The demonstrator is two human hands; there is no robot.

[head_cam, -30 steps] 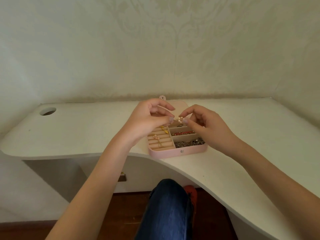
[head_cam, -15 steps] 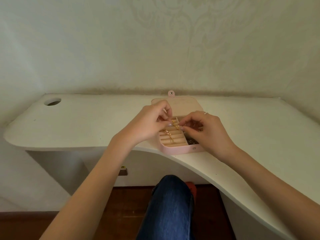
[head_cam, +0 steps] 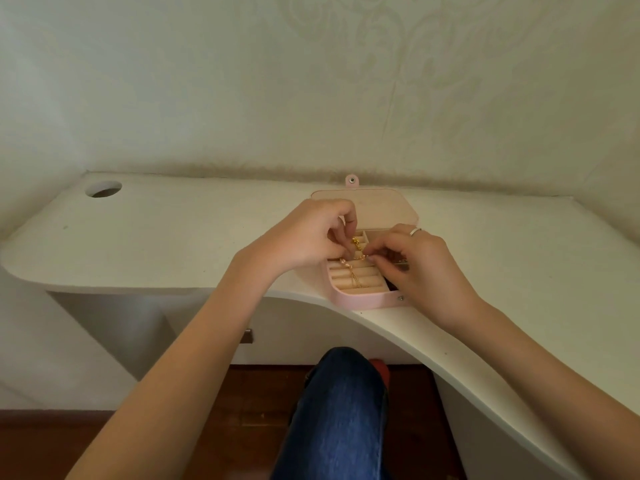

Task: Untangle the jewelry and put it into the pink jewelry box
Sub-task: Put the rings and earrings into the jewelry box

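Gold chain (head_cam: 356, 259) right in the middle of the action, strung low over the open pink jewelry box (head_cam: 360, 301), just above the ring rolls in the near left section. The left hand (head_cam: 308, 237) has its fingers curled, fingertips pinching the chain at its left end. The right hand (head_cam: 420, 263) comes in from the other side, fingers bent, pinching the same chain at its right end, and covers most of the right-hand compartments. A silver ring (head_cam: 415, 231) sits on one of its fingers. A thin gold strand (head_cam: 354, 279) trails down from the pinched stretch and lies across the cream ring rolls. A little beyond, a small bright gold piece (head_cam: 355, 241) sits by a small far compartment; whether it is joined to the chain is not clear.

The box lid (head_cam: 381, 206) lies flat, open toward the wall, its snap tab (head_cam: 351, 180) sticking up at the far edge. The box sits at the near edge of the white counter (head_cam: 173, 237), where the edge curves inward. Far left in the counter, a round cable hole (head_cam: 103, 189). Patterned pale wall (head_cam: 311, 81) behind. Below the counter, a knee in blue jeans (head_cam: 341, 410) over a dark wooden floor (head_cam: 242, 410).
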